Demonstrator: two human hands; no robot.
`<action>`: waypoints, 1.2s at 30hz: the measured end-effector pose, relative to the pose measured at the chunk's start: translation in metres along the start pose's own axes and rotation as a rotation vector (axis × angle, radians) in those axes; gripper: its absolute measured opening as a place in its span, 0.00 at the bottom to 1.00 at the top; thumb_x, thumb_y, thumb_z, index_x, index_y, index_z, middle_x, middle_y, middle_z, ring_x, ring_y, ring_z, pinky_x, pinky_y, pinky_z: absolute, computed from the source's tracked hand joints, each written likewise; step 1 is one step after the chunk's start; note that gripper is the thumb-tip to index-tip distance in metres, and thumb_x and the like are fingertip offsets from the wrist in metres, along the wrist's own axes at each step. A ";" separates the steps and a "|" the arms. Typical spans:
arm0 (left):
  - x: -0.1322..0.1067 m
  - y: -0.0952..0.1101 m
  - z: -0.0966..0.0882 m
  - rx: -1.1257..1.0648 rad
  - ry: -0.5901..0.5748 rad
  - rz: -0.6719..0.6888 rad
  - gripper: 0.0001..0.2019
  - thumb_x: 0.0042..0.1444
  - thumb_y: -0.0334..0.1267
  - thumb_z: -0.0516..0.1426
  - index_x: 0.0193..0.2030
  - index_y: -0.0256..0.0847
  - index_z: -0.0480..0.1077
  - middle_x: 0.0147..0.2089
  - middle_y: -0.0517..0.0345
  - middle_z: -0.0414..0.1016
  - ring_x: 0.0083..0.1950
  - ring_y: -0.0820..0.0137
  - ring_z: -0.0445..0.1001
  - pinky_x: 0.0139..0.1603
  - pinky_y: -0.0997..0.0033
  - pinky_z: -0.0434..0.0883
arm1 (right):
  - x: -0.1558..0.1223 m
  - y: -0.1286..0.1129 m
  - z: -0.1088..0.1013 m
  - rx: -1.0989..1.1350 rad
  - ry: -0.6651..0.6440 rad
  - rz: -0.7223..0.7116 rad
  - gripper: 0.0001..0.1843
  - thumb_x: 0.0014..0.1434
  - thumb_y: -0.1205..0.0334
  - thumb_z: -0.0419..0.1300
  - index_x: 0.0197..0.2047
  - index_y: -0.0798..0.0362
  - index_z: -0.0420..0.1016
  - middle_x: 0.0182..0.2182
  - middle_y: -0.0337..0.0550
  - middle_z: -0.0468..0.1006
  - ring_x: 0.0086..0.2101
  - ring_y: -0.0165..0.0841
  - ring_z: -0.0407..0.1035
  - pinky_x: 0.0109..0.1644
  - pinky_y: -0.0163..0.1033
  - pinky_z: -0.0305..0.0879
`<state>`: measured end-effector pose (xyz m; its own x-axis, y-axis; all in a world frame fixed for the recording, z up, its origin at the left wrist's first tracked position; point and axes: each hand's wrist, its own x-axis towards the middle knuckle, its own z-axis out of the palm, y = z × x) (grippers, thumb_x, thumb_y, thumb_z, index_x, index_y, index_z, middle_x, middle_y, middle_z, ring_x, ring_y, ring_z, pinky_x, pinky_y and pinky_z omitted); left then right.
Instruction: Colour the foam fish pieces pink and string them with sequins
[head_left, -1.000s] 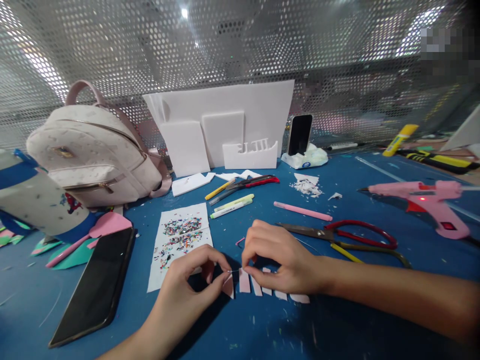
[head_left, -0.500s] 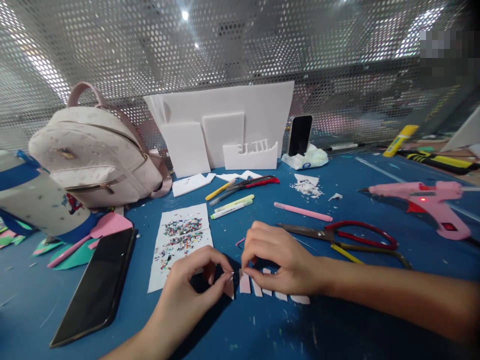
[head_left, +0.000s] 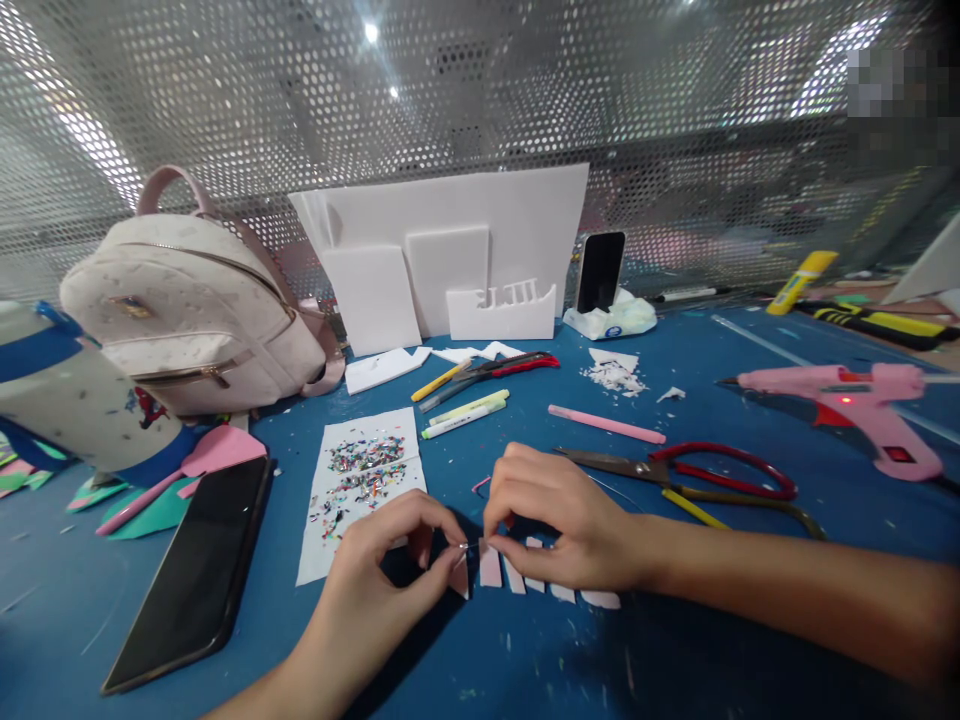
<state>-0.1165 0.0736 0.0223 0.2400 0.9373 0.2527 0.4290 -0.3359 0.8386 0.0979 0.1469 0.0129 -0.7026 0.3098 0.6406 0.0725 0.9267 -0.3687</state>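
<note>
My left hand (head_left: pixel 386 572) is closed in a pinch at the left end of a thin thread (head_left: pixel 472 544); its fingertips also meet a small pink paper piece (head_left: pixel 460 580). Close by, my right hand (head_left: pixel 562 520) is closed too, thumb and fingers pressed together on the thread's other side. A pink strip (head_left: pixel 490 567) lies just below the right fingertips. Several more pale pink pieces sit in a row to the right, partly under that hand. Whether the pieces are attached to the thread I cannot tell.
White paper (head_left: pixel 315 520) with colourful glitter bits lies left. Behind the right hand are red-handled scissors (head_left: pixel 720 470), a pink pen (head_left: pixel 606 424) and a pink glue gun (head_left: pixel 847 385). A dark phone (head_left: pixel 191 575), bottle (head_left: pixel 82 400) and backpack (head_left: pixel 202 310) stand or lie left.
</note>
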 end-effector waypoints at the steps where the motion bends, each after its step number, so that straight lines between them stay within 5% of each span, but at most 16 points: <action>1: 0.000 0.000 0.000 -0.002 -0.001 0.000 0.07 0.58 0.28 0.58 0.33 0.44 0.74 0.31 0.62 0.78 0.30 0.73 0.69 0.33 0.75 0.66 | 0.000 0.000 0.000 0.000 0.003 0.000 0.04 0.64 0.67 0.57 0.36 0.52 0.69 0.29 0.40 0.72 0.31 0.31 0.63 0.37 0.40 0.59; 36: 0.002 -0.004 0.002 -0.015 0.010 0.005 0.07 0.58 0.28 0.59 0.34 0.45 0.74 0.31 0.64 0.77 0.31 0.74 0.69 0.33 0.76 0.66 | 0.000 0.000 -0.001 0.028 0.011 0.016 0.03 0.62 0.69 0.58 0.36 0.54 0.70 0.29 0.40 0.72 0.32 0.31 0.64 0.37 0.39 0.58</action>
<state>-0.1159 0.0770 0.0182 0.2334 0.9364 0.2621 0.4143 -0.3396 0.8444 0.0983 0.1468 0.0135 -0.6934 0.3271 0.6420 0.0640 0.9154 -0.3973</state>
